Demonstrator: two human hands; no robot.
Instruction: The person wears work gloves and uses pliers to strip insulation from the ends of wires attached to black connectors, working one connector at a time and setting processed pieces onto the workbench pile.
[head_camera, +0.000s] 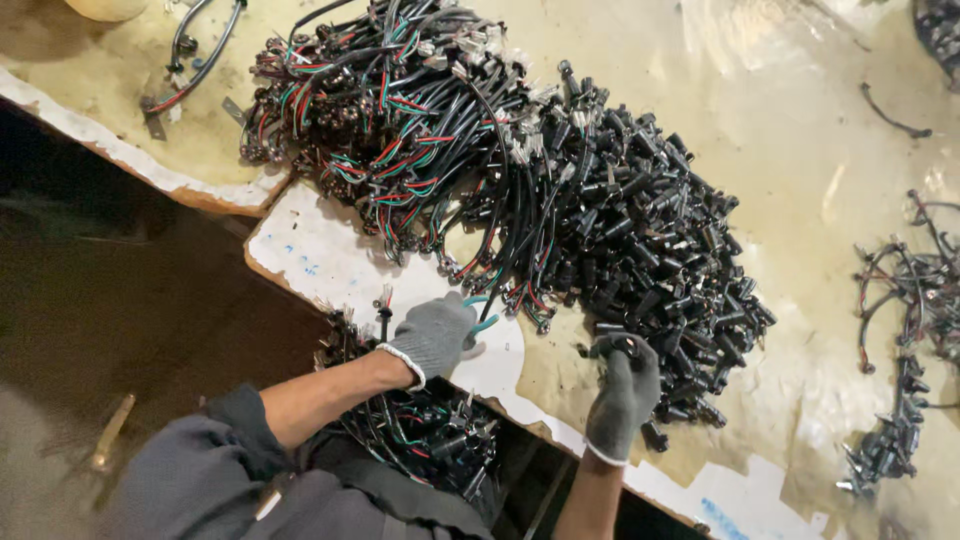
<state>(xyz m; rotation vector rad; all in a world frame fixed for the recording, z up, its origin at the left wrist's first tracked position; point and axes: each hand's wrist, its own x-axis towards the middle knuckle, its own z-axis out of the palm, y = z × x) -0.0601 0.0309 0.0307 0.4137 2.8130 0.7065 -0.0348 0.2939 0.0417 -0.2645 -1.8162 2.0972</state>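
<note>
Head view: my gloved left hand (433, 335) grips teal-handled cutters (482, 313) at the bench edge (300, 255); my gloved right hand (622, 388) pinches a black connector (622, 346). Just beyond both lies the cable heap (540, 190), nearer my right.

Worn yellowish worktable (760, 110) with chipped white edge (320, 250), dark floor (110, 300) below, soft overhead glare

Cable heap (520, 170) on table (780, 120)
</note>
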